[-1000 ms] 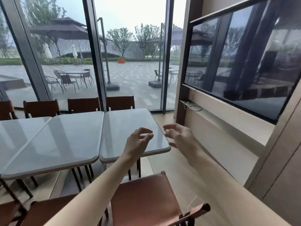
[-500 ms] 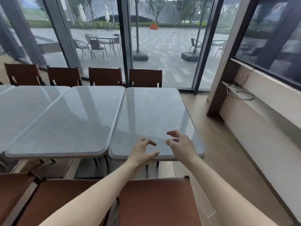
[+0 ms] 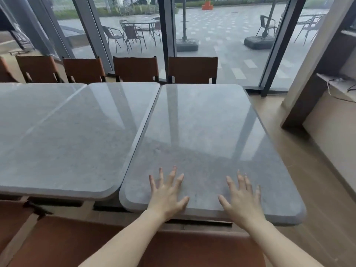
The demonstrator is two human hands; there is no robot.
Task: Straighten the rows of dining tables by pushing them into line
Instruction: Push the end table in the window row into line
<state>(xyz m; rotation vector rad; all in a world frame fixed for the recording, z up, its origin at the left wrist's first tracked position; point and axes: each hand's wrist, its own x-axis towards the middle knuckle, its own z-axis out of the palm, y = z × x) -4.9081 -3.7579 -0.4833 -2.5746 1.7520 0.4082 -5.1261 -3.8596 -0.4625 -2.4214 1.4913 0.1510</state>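
Observation:
A row of grey stone-topped dining tables runs left to right. The rightmost table (image 3: 202,132) sticks out nearer to me than its neighbour (image 3: 77,135), with a thin gap between them. My left hand (image 3: 167,193) lies flat, fingers spread, on the near edge of the rightmost table. My right hand (image 3: 242,199) rests the same way a little further right on that edge. Neither hand holds anything.
Brown chairs (image 3: 192,69) line the far side of the tables in front of glass walls (image 3: 231,35). A brown chair back (image 3: 173,247) stands right below my arms. A wall ledge with cables (image 3: 335,83) is at the right, wooden floor (image 3: 308,170) between.
I have moved closer and tilted my view down. Both hands went from hovering half curled in the air to lying flat and spread on the rightmost table's near edge.

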